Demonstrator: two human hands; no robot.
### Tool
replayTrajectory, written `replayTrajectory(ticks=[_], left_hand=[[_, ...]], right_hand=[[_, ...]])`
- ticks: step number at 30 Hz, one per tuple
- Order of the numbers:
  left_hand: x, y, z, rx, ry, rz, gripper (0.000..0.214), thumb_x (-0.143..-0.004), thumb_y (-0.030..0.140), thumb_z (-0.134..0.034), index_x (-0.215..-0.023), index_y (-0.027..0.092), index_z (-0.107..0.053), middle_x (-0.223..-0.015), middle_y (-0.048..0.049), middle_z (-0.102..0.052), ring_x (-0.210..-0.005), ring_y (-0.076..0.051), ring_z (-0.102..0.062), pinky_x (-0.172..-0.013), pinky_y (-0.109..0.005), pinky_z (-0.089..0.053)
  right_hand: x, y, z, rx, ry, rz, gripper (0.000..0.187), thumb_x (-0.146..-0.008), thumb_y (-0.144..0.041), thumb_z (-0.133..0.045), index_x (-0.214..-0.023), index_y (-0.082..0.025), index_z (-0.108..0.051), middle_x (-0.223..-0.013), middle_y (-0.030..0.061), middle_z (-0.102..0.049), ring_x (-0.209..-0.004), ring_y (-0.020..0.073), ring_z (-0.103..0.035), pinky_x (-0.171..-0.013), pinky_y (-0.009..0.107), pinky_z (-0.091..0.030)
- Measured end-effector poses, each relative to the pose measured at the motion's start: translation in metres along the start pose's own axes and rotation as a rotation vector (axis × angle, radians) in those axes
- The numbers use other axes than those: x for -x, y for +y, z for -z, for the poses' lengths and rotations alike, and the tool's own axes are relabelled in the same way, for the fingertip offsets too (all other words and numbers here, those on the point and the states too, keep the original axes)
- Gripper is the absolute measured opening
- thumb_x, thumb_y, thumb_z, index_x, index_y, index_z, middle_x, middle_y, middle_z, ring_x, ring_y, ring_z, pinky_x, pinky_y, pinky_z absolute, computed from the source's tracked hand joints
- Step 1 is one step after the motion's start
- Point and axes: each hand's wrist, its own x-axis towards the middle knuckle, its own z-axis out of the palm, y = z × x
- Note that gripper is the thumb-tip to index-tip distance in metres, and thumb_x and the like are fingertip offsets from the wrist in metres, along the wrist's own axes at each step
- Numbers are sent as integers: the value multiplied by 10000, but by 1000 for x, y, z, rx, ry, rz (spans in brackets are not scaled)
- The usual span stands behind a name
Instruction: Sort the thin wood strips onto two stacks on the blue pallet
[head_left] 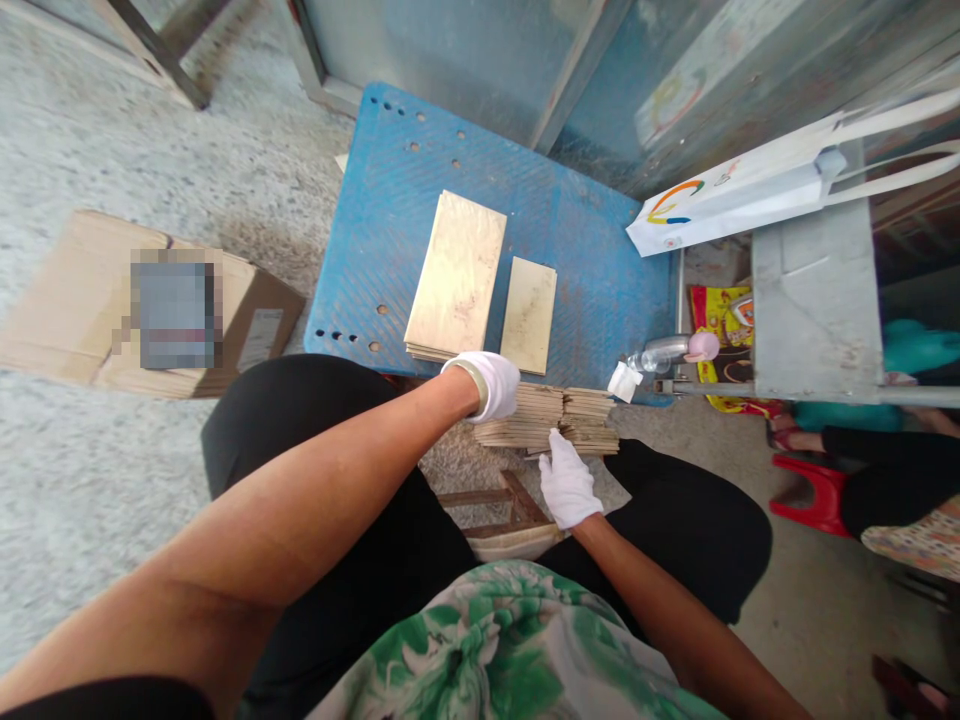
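Blue plastic pallet [390, 200] across upper centre, bearing two stacks of pale veneer sheets [459, 275]; below it, at centre frame, low pile of thin wood strips [551, 420], gloved left hand [491, 385] curled over its left end, gloved right hand [568, 482] flat, fingers open, touching its near edge.

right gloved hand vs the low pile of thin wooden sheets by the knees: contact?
Touching. The head view shows the white-gloved right hand with fingertips laid on the near edge of the low pile of thin tan wooden sheets; no gap shows.
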Motion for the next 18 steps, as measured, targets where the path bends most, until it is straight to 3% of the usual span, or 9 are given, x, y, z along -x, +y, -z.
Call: replayTrajectory(ticks=[3,10,18], left_hand=[[-2,0,-1,5,-7,10,409,-750,377,-594,-980,66,-726,-923,-213,-707,-980,-301,-651,-871,-332,-487],[-3,2,0,-47,-38,4,441,-781,404,-557,-1015,66,-716,-936,-205,-708,-965,-292,-652,-863,-333,-490],[-4,3,1,-61,-61,14,473,-787,430,-551,-1050,69,-706,-957,-204,-706,-970,-297,-645,-858,-337,-489]], right_hand=[[0,-1,1,-53,11,-40,522,-895,-266,-377,-1364,-51,-456,-1361,133,-521,-1290,223,-447,-1098,368,-324],[-5,-2,11,-146,-40,-227,462,-886,-264,-453,-1336,-181,-515,-1283,80,-592,-1177,210,-550,-1028,341,-401],[-3,1,6,-62,16,-191,492,-887,-272,-488,-1370,-181,-459,-1318,116,-542,-1155,249,-553,-974,352,-413]])
